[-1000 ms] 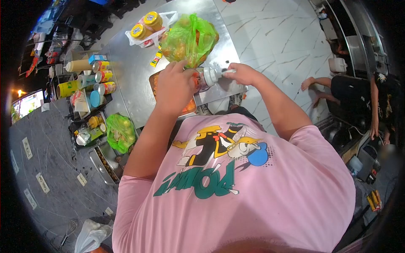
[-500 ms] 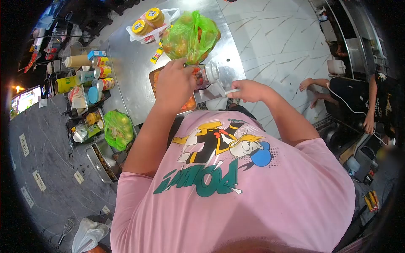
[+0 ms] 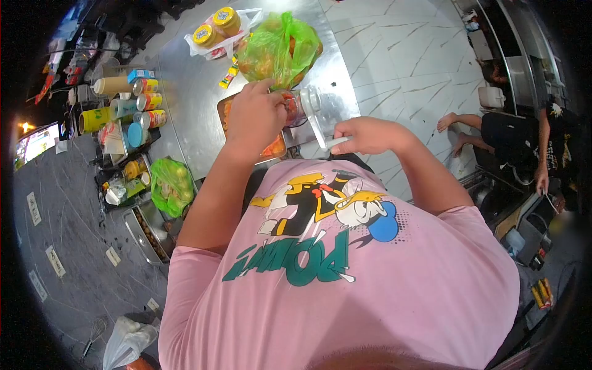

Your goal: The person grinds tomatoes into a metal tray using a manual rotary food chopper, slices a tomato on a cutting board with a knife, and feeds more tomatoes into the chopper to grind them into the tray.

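Observation:
A hand-crank grater [image 3: 296, 110] with a clear body and a white hub stands at the table's near edge, with red bits visible inside. My left hand [image 3: 256, 117] is closed over its left side, fingers curled on top. My right hand [image 3: 368, 135] grips the pale handle at the end of the white crank arm [image 3: 317, 128]. Under and beside my left hand lies a metal tray [image 3: 221, 112] with orange-red pieces, partly hidden by the hand. Just beyond the grater sits a green plastic bag [image 3: 280, 52] full of orange-red produce.
A white bag with yellow-lidded jars [image 3: 208, 36] lies at the table's far end, near yellow packets [image 3: 228, 77]. Cans [image 3: 148, 102], a green bag of produce [image 3: 171, 185] and a metal pan [image 3: 147, 231] are on the left counter. Another person's legs [image 3: 468, 126] show at right.
My right hand has turned the crank, so the arm now slants down from the hub toward me. My left hand stays on the grater.

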`<state>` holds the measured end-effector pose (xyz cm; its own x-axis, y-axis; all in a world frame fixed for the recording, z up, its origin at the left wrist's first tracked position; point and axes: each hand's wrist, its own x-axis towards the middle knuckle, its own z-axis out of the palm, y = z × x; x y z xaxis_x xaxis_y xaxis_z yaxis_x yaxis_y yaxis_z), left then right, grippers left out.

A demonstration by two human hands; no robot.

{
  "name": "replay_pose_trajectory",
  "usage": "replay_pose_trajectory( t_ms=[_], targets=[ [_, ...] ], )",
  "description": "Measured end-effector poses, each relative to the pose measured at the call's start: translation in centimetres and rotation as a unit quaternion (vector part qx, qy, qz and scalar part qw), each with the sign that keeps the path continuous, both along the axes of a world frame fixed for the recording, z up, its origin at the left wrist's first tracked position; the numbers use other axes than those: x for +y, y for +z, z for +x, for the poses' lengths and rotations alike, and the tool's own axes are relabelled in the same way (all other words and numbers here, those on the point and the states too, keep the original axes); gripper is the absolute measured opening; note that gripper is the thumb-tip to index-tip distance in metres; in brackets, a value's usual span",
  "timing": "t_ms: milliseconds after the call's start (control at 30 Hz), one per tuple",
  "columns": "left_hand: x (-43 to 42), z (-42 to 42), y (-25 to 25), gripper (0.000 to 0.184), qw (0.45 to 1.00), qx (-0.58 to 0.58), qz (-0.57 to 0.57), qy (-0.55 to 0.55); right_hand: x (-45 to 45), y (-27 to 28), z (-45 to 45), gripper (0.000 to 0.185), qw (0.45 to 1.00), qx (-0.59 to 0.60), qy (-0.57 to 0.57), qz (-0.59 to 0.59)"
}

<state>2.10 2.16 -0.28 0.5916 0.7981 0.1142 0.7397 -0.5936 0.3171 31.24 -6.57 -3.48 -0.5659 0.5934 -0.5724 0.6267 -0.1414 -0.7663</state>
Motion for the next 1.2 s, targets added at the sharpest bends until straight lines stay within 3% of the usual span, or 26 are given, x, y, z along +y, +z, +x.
replay_pose_trajectory(
  t_ms=[267,367,433,567,633,700,767,833,933,1000,1033,1067,1100,1133,1200],
  targets=[
    [-0.3,-0.2,-0.2,0.026,0.998,-0.016,-0.043,0.041,2.1,4.1,-0.5,0.043,0.998,0.032,0.014,0.05],
    [-0.8,-0.6,0.6,0.039,0.99,-0.066,-0.123,0.022,2.7,4.6,-0.6,0.042,0.998,0.052,0.006,0.046],
    [-1.2,-1.1,0.9,0.063,0.94,-0.138,-0.286,0.127,2.8,5.0,-0.7,0.042,0.998,0.05,0.006,0.032],
    [-1.3,-2.7,1.0,0.084,0.942,-0.212,-0.259,0.033,3.1,5.5,-0.8,0.04,0.998,0.045,0.019,0.043],
    [-0.9,-3.1,1.4,0.094,0.949,-0.139,-0.282,0.002,3.9,6.4,-0.6,0.039,0.998,0.033,0.03,0.046],
    [-0.7,-3.2,1.0,0.095,0.953,-0.14,-0.27,0.004,6.4,7.0,0.0,0.036,0.998,0.036,0.02,0.038],
    [-0.8,-3.2,0.7,0.096,0.956,-0.139,-0.26,0.005,10.6,4.6,0.6,0.038,0.986,0.038,-0.076,0.144],
    [-0.6,-3.1,0.9,0.095,0.951,-0.131,-0.278,0.019,14.7,2.6,0.7,0.046,0.981,-0.008,-0.137,0.135],
    [-0.5,-3.5,-0.2,0.093,0.955,-0.145,-0.26,0.009,15.3,-7.2,1.7,0.061,0.962,-0.106,-0.121,0.223],
    [-0.6,-3.4,0.1,0.093,0.956,-0.141,-0.256,0.011,11.4,-10.1,1.7,0.077,0.976,-0.111,-0.163,0.096],
    [-0.7,-3.4,0.1,0.092,0.957,-0.135,-0.256,0.015,9.4,-14.0,2.4,0.078,0.982,-0.131,-0.091,0.101],
    [-1.0,-3.4,0.2,0.092,0.956,-0.139,-0.257,0.022,7.2,-12.2,1.8,0.078,0.99,-0.137,-0.007,0.041],
    [-1.2,-3.4,0.3,0.092,0.954,-0.143,-0.262,0.026,4.8,-9.7,1.2,0.074,0.988,-0.129,-0.046,-0.074],
    [-1.2,-3.4,0.4,0.093,0.952,-0.148,-0.265,0.026,2.7,-9.8,1.5,0.071,0.986,-0.05,-0.085,-0.134],
    [-1.3,-3.5,0.5,0.093,0.951,-0.152,-0.269,0.032,0.8,-5.7,0.9,0.068,0.989,-0.043,-0.047,-0.134]
  ],
)
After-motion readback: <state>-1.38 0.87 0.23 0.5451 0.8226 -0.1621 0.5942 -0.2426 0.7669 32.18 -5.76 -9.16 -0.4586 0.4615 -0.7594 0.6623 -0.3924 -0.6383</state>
